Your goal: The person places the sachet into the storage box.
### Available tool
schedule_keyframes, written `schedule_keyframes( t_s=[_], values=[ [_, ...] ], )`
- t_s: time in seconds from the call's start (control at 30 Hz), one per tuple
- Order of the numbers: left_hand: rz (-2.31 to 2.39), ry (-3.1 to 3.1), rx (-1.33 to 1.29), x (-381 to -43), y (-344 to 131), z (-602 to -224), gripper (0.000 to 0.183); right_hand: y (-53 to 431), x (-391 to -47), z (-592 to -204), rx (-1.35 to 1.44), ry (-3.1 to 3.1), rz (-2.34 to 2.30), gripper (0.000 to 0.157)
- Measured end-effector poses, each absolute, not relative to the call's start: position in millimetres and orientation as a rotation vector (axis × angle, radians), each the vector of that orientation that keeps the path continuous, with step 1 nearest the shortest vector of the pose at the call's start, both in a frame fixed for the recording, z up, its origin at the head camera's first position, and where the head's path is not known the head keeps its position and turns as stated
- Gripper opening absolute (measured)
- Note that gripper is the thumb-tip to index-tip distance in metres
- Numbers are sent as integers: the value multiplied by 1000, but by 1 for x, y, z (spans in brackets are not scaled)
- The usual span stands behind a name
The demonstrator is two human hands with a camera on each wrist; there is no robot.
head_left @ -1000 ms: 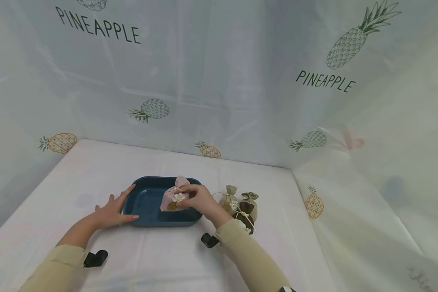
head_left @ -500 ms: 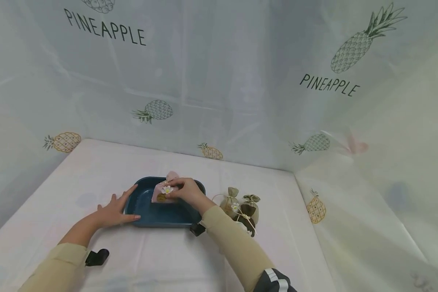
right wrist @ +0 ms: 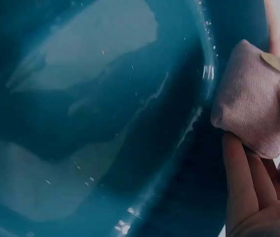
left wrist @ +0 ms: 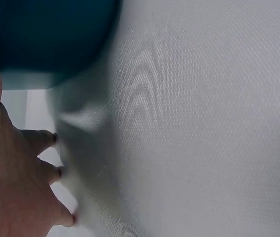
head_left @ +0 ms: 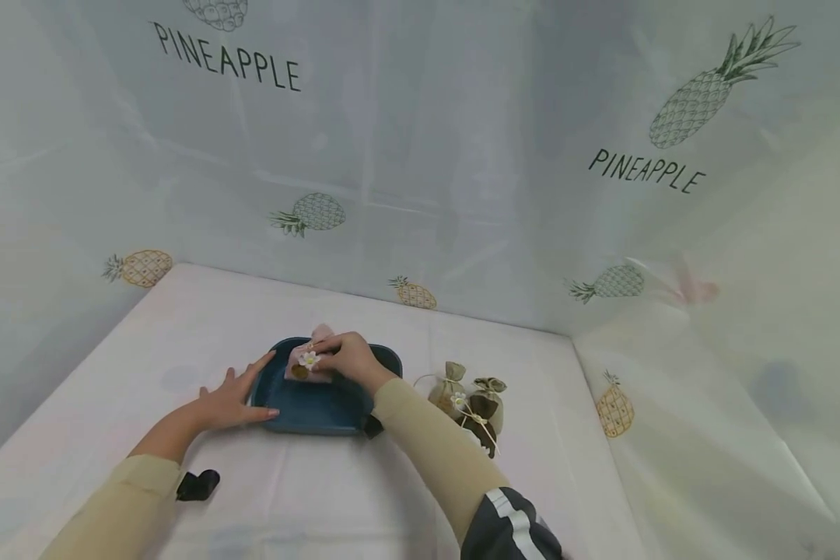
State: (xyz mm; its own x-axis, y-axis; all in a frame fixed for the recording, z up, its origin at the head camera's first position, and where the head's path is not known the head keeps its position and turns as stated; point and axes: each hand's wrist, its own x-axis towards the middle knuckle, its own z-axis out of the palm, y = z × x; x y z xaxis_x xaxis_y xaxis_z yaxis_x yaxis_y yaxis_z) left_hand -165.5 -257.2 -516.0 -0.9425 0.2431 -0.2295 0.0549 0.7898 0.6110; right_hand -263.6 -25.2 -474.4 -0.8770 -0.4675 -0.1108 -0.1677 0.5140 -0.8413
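A pink cloth pouch (head_left: pixel 297 367) with a white flower and a small round tag is held by my right hand (head_left: pixel 353 359) over the back left part of a blue tray (head_left: pixel 308 412). In the right wrist view the pouch (right wrist: pixel 253 98) lies between thumb and fingers, close to the tray wall. My left hand (head_left: pixel 229 400) spreads its fingers at the tray's left end, thumb and forefinger against the rim. In the left wrist view the same hand (left wrist: pixel 16 182) is beside the tray's corner (left wrist: pixel 56 44), the other fingers extended over the white cloth.
To the right of the tray stand several small pouches: a beige one (head_left: pixel 449 385), another with a brownish-green top (head_left: pixel 491 400), and a dark brown one (head_left: pixel 481 420) with a bow. A pineapple-print curtain (head_left: pixel 420 155) rises behind the white-covered table (head_left: pixel 308 505).
My right hand has carried the pink pouch left and toward the back of the tray. The left hand keeps its place at the tray's left end. The head view has shifted slightly.
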Motion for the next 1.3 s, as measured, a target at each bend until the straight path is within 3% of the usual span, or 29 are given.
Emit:
schedule_keyframes(
  t_s=[0.8,1.07,1.3],
  values=[
    [910,2670,219,-163,-252,-512,107,-45,-265,-481,-499,2618,-1112,21],
    [889,2685,207,-164,-251,-512,108,-47,-264,-482,-513,2433,-1259,21],
    [911,2677,197,-163,-255,-512,108,-45,-272,-486,-562,2321,-1218,31]
  ],
)
